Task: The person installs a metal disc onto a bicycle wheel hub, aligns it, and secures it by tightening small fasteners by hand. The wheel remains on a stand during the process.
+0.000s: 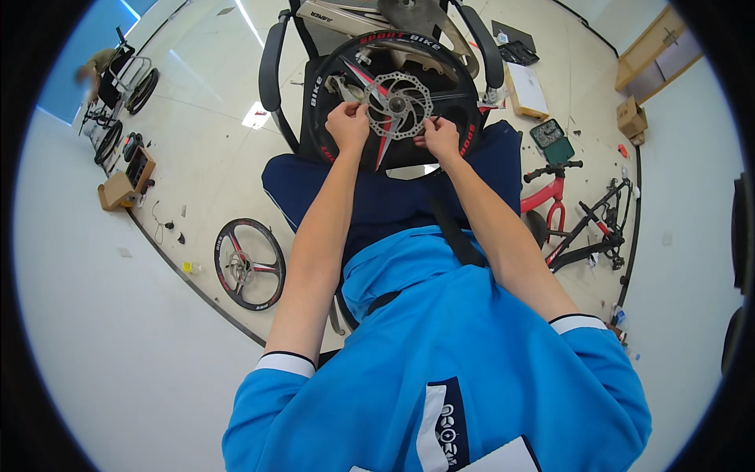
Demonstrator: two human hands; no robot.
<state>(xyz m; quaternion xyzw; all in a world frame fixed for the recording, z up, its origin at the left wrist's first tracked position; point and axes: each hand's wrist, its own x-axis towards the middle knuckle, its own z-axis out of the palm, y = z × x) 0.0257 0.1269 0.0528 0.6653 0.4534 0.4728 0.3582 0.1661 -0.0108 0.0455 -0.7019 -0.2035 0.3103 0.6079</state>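
Observation:
A black bicycle wheel [456, 98] with red and white lettering and red-striped spokes lies flat on an office chair before me, its near edge by my lap. Over its hub sits a silver brake disc [385, 126] with a perforated rim. My left hand [348, 126] is closed, thumb and fingertips pinching at the disc's left edge. At the opposite edge, my right hand [440, 138] has its fingers bent together. A tiny dark piece shows at those fingertips, too small to name.
Black chair armrests [272, 67] flank the wheel, with a pale bike frame [338, 17] behind it. A second wheel [250, 264] stands at the lower left. To the right are a red frame part [554, 197], a black frame [590, 236] and a green tool case [557, 145]. A person [101, 63] is far left.

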